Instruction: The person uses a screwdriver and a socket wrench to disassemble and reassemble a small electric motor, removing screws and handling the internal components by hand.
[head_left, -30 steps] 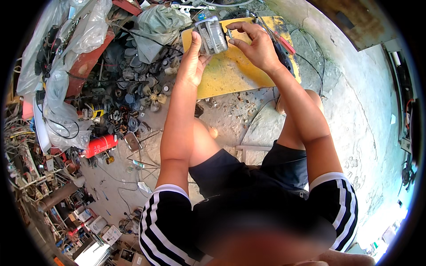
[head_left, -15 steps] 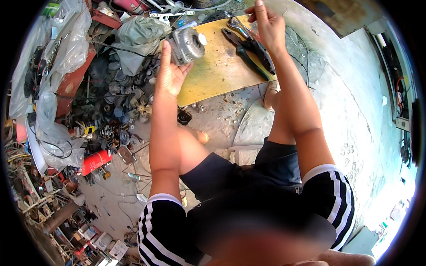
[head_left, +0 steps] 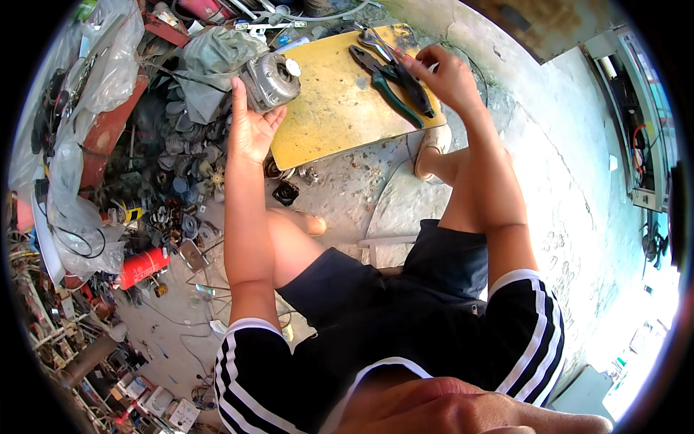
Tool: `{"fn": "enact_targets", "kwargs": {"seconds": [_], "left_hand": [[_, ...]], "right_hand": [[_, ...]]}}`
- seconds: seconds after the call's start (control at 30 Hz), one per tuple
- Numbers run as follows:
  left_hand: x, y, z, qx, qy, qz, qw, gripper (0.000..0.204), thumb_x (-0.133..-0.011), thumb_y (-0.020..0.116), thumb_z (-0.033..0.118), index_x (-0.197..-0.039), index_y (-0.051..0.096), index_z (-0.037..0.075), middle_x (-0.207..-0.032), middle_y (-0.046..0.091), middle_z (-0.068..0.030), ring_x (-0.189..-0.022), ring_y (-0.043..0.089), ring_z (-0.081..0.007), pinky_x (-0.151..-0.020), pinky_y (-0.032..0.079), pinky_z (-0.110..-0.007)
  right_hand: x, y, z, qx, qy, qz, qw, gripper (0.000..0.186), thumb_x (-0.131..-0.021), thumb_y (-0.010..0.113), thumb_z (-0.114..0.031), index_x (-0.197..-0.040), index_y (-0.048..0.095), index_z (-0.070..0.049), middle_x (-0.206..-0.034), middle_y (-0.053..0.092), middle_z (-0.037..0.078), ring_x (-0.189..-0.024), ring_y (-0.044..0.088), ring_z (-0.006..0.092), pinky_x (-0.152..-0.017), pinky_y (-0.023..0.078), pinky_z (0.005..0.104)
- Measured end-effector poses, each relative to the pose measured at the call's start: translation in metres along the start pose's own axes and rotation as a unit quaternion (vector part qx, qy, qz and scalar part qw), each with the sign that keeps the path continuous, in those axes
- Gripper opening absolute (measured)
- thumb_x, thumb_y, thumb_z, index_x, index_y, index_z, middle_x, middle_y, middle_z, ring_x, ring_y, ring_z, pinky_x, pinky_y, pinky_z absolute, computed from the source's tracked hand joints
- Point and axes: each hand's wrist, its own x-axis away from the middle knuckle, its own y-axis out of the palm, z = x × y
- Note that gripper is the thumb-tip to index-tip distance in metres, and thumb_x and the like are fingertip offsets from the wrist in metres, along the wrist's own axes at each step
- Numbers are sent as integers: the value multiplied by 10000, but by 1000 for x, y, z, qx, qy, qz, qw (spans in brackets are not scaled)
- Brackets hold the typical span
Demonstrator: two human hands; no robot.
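My left hand holds a grey metal motor housing with a white round end piece at the left edge of a yellow board. My right hand has its fingers curled at the board's far right end, over the tools; what they grip is mostly hidden. Beside it lie dark green-handled pliers, a second black tool and a slim metal tool running under my fingers.
Piled grey parts, plastic bags and a red cylinder crowd the left, above scattered scrap. My sandalled foot is beside the board. A metal cabinet stands at the right.
My left hand has moved left with the motor, now turned end-up compared with a second ago. My right hand left the motor, rose, then came down onto the tools at the right.
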Motion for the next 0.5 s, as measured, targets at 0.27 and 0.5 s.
{"fn": "enact_targets", "kwargs": {"seconds": [0.27,0.5], "left_hand": [[0,-2,-1,3,-15,-18,1000,961,-715,675,774,-1388,447,126,-1285,553,-64,-1059,584,-206,-952,450,-365],[-1,1,-3,56,-38,-20,998,885,-759,624,770,-1332,526,102,-1257,601,-109,-1057,620,-247,-967,482,-400]], "right_hand": [[9,17,-20,99,2,-25,995,403,-808,677,-409,-1007,671,-58,-985,699,134,-924,673,323,-811,526,422],[17,10,-22,72,-11,-82,994,346,-790,639,-295,-966,648,3,-889,693,179,-861,671,336,-805,518,415]]}}
